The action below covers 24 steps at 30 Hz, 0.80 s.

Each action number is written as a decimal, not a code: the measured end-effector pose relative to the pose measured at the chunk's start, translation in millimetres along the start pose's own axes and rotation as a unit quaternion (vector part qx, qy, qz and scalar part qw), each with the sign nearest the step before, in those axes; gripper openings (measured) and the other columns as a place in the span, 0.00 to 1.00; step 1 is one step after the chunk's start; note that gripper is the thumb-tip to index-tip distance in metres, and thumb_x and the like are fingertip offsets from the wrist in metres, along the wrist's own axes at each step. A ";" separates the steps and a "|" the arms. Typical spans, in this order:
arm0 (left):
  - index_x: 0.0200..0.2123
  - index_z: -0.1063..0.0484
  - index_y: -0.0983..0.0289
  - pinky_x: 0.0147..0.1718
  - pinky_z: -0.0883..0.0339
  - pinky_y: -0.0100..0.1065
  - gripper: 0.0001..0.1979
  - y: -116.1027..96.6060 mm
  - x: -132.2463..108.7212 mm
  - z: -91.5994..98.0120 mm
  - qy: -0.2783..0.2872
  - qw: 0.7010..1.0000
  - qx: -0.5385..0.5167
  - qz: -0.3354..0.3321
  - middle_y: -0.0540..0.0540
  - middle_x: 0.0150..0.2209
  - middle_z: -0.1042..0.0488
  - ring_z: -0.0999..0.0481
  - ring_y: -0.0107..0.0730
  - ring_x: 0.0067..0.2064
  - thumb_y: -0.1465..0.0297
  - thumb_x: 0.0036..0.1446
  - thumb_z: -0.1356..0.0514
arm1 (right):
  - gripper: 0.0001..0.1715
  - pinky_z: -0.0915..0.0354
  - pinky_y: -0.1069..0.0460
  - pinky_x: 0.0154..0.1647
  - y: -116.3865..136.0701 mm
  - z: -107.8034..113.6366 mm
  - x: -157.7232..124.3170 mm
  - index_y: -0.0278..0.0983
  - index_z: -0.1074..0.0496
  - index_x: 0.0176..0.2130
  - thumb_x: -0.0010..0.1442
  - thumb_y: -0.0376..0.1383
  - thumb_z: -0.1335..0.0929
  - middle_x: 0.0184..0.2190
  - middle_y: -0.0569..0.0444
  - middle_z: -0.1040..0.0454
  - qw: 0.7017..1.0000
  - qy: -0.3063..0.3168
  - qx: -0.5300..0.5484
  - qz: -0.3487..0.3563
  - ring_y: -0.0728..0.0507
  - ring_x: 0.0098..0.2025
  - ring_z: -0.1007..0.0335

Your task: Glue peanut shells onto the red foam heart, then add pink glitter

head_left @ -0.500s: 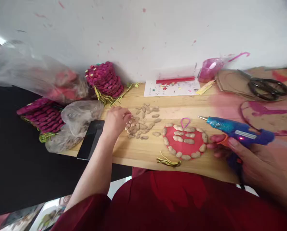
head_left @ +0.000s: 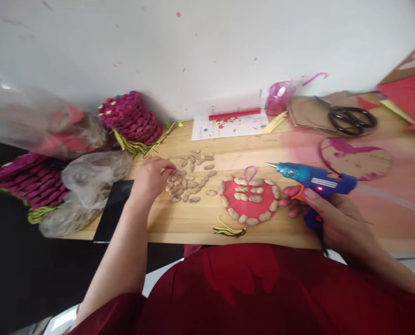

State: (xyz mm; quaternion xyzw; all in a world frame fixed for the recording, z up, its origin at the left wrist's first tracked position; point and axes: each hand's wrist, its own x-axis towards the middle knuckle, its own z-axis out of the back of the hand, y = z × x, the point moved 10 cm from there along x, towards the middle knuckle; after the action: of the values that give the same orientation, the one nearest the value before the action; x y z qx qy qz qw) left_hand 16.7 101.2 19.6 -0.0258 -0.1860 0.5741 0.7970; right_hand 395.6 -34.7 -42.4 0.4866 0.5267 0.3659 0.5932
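My right hand [head_left: 327, 216] is closed round the grip of a blue hot glue gun [head_left: 310, 177], its nozzle pointing left over a red heart cut-out [head_left: 249, 199] edged and partly filled with peanut shells. A purple loop sticks out of the heart's top. My left hand [head_left: 151, 176] rests at the left edge of a loose pile of peanuts [head_left: 190, 179] on the wooden table [head_left: 200, 218], fingers curled onto the shells; whether it grips one I cannot make out.
Clear plastic bags [head_left: 85, 184], a black phone [head_left: 111, 211] and magenta woven pieces [head_left: 130, 116] lie at the left. At the back are a sticker sheet [head_left: 230, 123], a pink bag, cardboard discs [head_left: 355, 158] and black scissors [head_left: 350, 116]. Yellow-green threads [head_left: 228, 230] sit near the front edge.
The view has swung right, so everything sits further left in the frame. Both hands keep nearly the same places relative to the peanuts and the heart.
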 end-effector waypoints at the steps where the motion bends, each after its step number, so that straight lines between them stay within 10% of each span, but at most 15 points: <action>1: 0.29 0.20 0.58 0.44 0.31 0.45 0.07 0.8 -0.5 1.4 -0.004 1.000 -0.003 -0.003 0.54 0.32 0.20 0.23 0.45 0.40 0.67 0.58 0.37 | 0.19 0.30 0.53 0.30 0.6 -1.7 0.2 0.40 0.19 0.32 0.54 0.54 0.24 0.28 0.52 0.18 1.000 0.007 0.018 0.006 0.47 0.26 0.26; 5: 0.30 0.23 0.55 0.44 0.31 0.49 0.09 -22.7 -5.3 22.5 -0.067 0.997 0.016 -0.038 0.54 0.32 0.21 0.23 0.46 0.40 0.63 0.63 0.39 | 0.16 0.31 0.53 0.31 0.4 -6.6 1.9 0.40 0.19 0.35 0.59 0.50 0.26 0.30 0.52 0.18 0.996 0.033 0.077 0.008 0.47 0.28 0.25; 9: 0.34 0.22 0.57 0.44 0.30 0.44 0.05 -106.4 -10.3 35.8 -0.101 0.987 -0.039 -0.120 0.52 0.34 0.20 0.24 0.40 0.40 0.64 0.62 0.35 | 0.18 0.31 0.53 0.30 3.4 -5.5 2.3 0.40 0.21 0.33 0.56 0.52 0.25 0.30 0.53 0.19 0.995 0.026 0.100 0.011 0.47 0.26 0.26; 15: 0.37 0.22 0.63 0.42 0.31 0.39 0.06 -236.8 -9.2 -20.7 0.040 0.951 -0.095 -0.290 0.55 0.36 0.22 0.27 0.38 0.40 0.72 0.66 0.40 | 0.18 0.31 0.51 0.30 4.8 -4.0 1.6 0.39 0.21 0.34 0.58 0.51 0.25 0.28 0.52 0.20 0.994 0.022 0.106 0.021 0.46 0.26 0.26; 24: 0.36 0.23 0.63 0.41 0.31 0.38 0.07 -256.3 -1.6 -61.3 0.076 0.927 -0.089 -0.356 0.56 0.35 0.24 0.29 0.39 0.41 0.74 0.66 0.40 | 0.16 0.30 0.52 0.31 2.4 -5.9 0.4 0.38 0.22 0.36 0.60 0.49 0.26 0.34 0.51 0.19 0.990 0.039 0.134 0.024 0.45 0.33 0.22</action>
State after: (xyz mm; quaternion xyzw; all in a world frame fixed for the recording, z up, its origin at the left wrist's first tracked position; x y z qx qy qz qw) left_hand 268.3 23.3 27.5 -0.0722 -0.1715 0.2299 0.9553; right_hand 390.1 -32.5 -40.0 0.5593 0.5820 0.3248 0.4928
